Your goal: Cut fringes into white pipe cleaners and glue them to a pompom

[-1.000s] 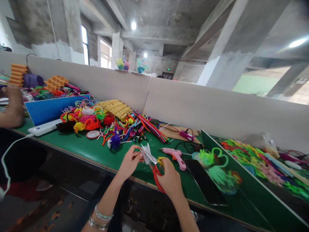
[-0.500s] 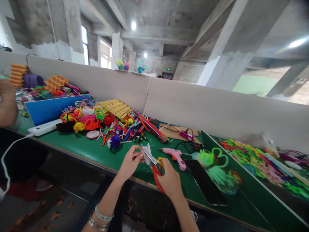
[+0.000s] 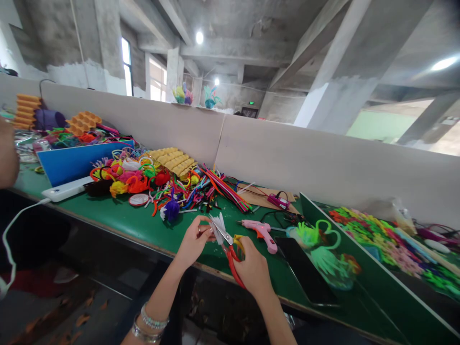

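- The left hand (image 3: 194, 242) pinches a small bundle of white strips (image 3: 216, 224) between thumb and fingertips, holding it up just above the near edge of the green table (image 3: 143, 225).
- The right hand (image 3: 253, 268) grips a pair of scissors (image 3: 230, 247) with red and yellow handles, fingers through the loops; the blades point up and left and meet the white bundle near its base.
- The blades look nearly closed on the strips, so a cut seems to be under way; whether it is finished cannot be told.
- The bundle fans out at its far end, which suggests some trimming is done, though no loose offcuts can be made out beneath it.
- Just right of the hands lie a pink glue gun (image 3: 260, 231) and a dark phone (image 3: 305, 270), both untouched.
- Far left of the hands, a heap of coloured pipe cleaners (image 3: 179, 187) and fuzzy shapes covers the table, so plenty of material appears left to work.
- To the right, beyond a green divider, finished-looking bright flowers (image 3: 373, 235) lie spread out.
- Another person's arm (image 3: 7, 153) shows at the far left edge.
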Motion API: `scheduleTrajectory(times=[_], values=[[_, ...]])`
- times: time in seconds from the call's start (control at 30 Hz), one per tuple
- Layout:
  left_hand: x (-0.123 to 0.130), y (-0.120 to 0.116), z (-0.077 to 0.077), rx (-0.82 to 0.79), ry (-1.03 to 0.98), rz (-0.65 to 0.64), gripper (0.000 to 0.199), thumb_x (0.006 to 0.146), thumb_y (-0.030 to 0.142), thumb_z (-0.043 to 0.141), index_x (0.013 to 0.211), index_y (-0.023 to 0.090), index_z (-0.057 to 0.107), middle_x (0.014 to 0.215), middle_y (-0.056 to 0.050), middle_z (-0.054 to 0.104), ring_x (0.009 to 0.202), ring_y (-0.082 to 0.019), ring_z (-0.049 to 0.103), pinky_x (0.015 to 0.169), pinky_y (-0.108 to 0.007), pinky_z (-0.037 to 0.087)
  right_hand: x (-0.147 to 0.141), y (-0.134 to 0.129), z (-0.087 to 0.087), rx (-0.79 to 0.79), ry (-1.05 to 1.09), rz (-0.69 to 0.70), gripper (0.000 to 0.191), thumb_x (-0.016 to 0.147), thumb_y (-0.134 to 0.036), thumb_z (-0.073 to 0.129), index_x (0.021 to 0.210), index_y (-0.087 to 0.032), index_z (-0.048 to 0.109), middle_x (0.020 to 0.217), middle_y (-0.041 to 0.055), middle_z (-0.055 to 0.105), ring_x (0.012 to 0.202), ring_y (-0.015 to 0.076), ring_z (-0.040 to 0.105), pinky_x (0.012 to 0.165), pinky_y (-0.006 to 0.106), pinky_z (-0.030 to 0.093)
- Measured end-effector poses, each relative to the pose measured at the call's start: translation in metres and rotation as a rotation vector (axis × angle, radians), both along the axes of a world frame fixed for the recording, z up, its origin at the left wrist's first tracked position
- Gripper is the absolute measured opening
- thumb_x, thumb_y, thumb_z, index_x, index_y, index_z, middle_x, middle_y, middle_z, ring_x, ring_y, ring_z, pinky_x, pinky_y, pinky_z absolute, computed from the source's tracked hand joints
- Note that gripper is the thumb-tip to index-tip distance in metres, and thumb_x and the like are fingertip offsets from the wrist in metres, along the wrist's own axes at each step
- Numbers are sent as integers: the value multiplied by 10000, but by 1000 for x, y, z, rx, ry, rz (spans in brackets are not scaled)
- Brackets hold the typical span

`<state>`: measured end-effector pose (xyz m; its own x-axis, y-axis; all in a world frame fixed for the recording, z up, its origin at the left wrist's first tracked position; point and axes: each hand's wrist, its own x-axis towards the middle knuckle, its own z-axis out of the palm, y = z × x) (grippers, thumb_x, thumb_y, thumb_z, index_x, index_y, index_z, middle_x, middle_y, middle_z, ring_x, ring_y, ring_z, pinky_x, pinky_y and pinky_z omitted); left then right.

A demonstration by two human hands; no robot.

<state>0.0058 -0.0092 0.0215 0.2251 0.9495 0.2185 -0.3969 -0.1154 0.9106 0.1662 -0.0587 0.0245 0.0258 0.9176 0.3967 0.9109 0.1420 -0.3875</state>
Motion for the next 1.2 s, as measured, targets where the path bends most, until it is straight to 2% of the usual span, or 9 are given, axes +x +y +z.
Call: scheduleTrajectory(times=[0.37, 0.6, 0.9, 1.03, 1.1, 1.2], values=[[-1, 2, -2, 12, 18, -5, 258, 701, 304, 590, 847, 190, 410, 695, 9, 649, 674, -166, 653, 690, -313, 516, 0, 1, -3, -14, 7, 35, 258, 761, -435, 453, 892, -225, 524, 853, 30, 613, 742, 185, 592, 617, 259, 401], [-3, 2, -2, 19, 27, -16, 237, 716, 292, 572, 846, 192, 401, 677, 18, 644, 675, -151, 652, 674, -284, 515, 0, 3, -3, -20, 5, 8, 283, 756, -454, 458, 913, -225, 510, 906, 29, 606, 815, 202, 588, 640, 275, 409], [-2, 4, -3, -5, 33, 3, 268, 696, 297, 580, 852, 187, 392, 653, 23, 638, 638, -146, 648, 656, -277, 513, 4, 7, -3, 152, -14, -156, 306, 743, -470, 452, 880, -199, 482, 844, 43, 588, 799, 191, 562, 570, 267, 410], [-4, 5, -4, 11, 61, 9, 249, 706, 295, 562, 860, 186, 401, 660, 16, 638, 640, -149, 644, 665, -288, 511, 12, 11, -5, 294, -20, -199, 355, 715, -497, 496, 889, -189, 463, 880, 70, 569, 873, 220, 529, 687, 318, 425], [-7, 6, -5, 49, 121, 39, 225, 725, 291, 538, 881, 184, 417, 682, 4, 643, 665, -152, 643, 681, -288, 505, 17, 12, -6, 345, -21, -178, 373, 718, -497, 499, 916, -184, 454, 925, 87, 558, 904, 224, 514, 733, 339, 420], [-13, 6, -5, 139, 315, 137, 192, 755, 278, 498, 919, 184, 465, 712, -8, 648, 681, -146, 634, 657, -253, 490, 23, 14, -7, 355, -70, -131, 377, 738, -491, 475, 946, -177, 453, 924, 96, 554, 908, 229, 505, 743, 357, 415]])
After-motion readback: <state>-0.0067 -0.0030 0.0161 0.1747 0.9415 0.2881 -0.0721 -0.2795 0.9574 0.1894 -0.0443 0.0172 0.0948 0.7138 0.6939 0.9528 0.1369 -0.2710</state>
